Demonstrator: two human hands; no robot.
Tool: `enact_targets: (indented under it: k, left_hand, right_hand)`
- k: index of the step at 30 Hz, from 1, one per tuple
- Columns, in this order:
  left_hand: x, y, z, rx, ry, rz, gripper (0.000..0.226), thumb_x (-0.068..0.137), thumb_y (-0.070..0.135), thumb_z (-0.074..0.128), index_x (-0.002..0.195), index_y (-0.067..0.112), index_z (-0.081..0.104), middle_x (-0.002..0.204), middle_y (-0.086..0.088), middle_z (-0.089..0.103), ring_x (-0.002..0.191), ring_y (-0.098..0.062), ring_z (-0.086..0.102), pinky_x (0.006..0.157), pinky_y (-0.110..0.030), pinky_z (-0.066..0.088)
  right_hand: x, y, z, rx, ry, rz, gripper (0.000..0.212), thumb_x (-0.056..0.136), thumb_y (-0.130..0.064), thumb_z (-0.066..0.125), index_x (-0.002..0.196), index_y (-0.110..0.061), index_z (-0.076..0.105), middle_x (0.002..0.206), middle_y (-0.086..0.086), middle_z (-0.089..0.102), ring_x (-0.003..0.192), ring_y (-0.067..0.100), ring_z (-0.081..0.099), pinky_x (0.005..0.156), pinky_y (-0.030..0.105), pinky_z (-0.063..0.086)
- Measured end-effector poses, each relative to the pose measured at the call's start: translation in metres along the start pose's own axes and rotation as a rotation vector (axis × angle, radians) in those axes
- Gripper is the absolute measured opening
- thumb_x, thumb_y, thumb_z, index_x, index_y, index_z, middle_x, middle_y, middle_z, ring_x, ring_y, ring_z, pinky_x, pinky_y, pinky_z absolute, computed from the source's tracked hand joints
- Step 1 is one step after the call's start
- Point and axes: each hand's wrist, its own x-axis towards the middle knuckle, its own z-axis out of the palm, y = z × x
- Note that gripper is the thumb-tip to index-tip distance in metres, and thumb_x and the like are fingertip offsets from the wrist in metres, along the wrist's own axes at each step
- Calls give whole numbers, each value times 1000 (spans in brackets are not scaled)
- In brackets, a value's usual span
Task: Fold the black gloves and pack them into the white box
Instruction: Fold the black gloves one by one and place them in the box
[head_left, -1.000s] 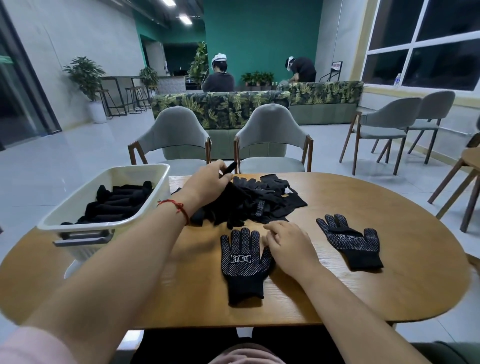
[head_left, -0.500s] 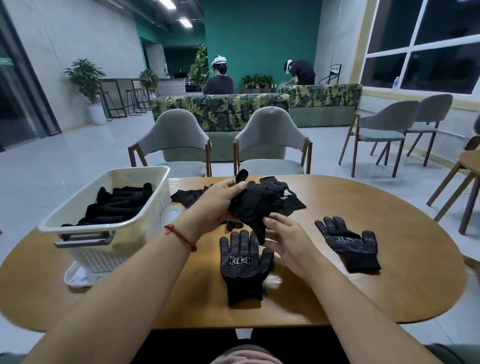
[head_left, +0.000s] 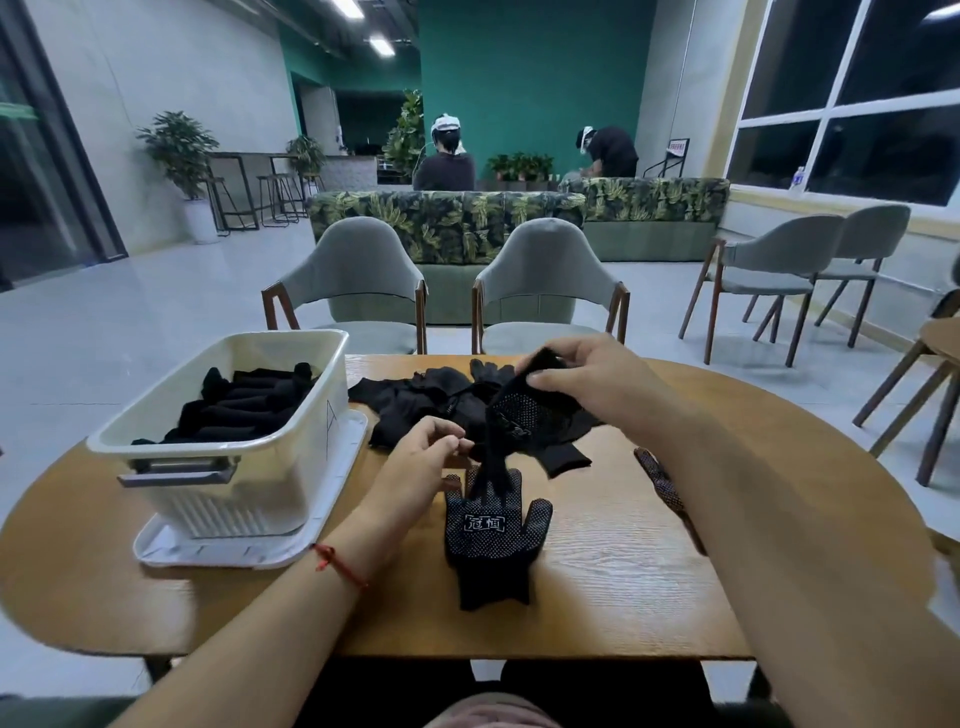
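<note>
Wood-grain oval table (head_left: 623, 571) carries everything. At its left the white plastic box (head_left: 156, 448) stands on its lid, with folded black gloves (head_left: 244, 410) already inside. At the far middle lies a loose heap of black knit gloves (head_left: 415, 395). Nearer me is a flat dotted black glove (head_left: 491, 545), dots up.

Above it I hold a lifted dotted black glove (head_left: 524, 415). My right hand (head_left: 587, 379) grips its upper end and my left hand (head_left: 421, 457) pinches it lower down, while its fingers dangle onto the flat one.

I judge this is pairing. The next move is to lay it squarely on the flat glove, fingers matched, then fold.

My right forearm covers most of another dotted glove (head_left: 660, 480) at the right. My left fingertips' exact hold is hard to read.
</note>
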Motion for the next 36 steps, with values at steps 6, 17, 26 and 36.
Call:
enact_targets:
  k: [6,17,26,36]
  left_hand:
    - [-20,-17,-6,303,-2,261,13,108,24,56,107,29,68,102,10,74,99,-7,70,86,-31,55]
    - [-35,-62,-11,961,-140,455,52,94,63,49,135,35,62,140,17,59,128,-9,54,109,-30,42]
    - [-39,-62,-9,972,-119,469,49,96,63,51,136,36,61,139,18,59,128,-8,53,108,-27,40]
    - [-39,-63,-9,985,-138,425,54,100,66,39,141,35,56,148,15,55,136,-8,48,115,-32,39]
  right_hand:
    - [22,-20,4,-277,-74,-112,13,99,-25,78,108,-31,84,98,-9,82,97,17,78,96,42,62]
    - [53,-8,-4,-428,-14,-183,20,95,-13,82,102,-32,79,85,-21,77,73,-2,69,70,14,51]
    - [8,37,33,-499,37,-302,22,92,-16,84,108,-31,83,99,-21,77,91,-5,70,82,7,47]
    - [-41,70,54,-334,0,-288,22,87,-16,89,103,-30,85,99,-14,77,96,12,73,85,25,56]
